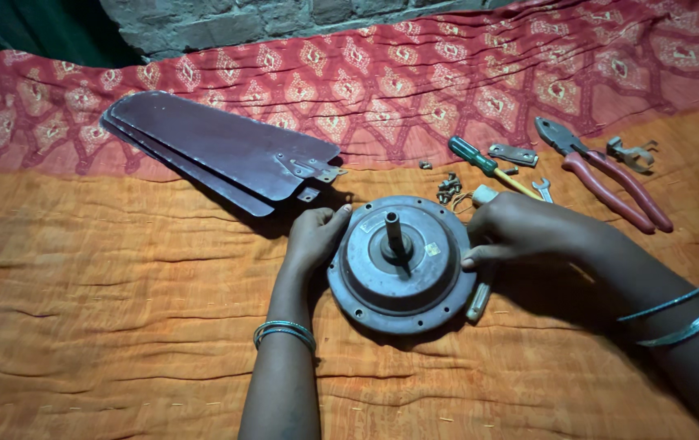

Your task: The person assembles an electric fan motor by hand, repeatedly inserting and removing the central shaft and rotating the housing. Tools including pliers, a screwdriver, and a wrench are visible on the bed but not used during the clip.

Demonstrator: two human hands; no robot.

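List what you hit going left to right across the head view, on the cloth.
stacked fan blades → left hand → round motor housing → right hand → red-handled pliers. The small screws, screwdriver and brackets above the housing overlap in order, so they are left out.

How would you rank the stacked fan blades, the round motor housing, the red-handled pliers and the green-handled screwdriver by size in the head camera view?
1. Stacked fan blades, though they lie farther from the camera.
2. Round motor housing, held between both hands.
3. Red-handled pliers.
4. Green-handled screwdriver, its shaft partly hidden by the right hand.
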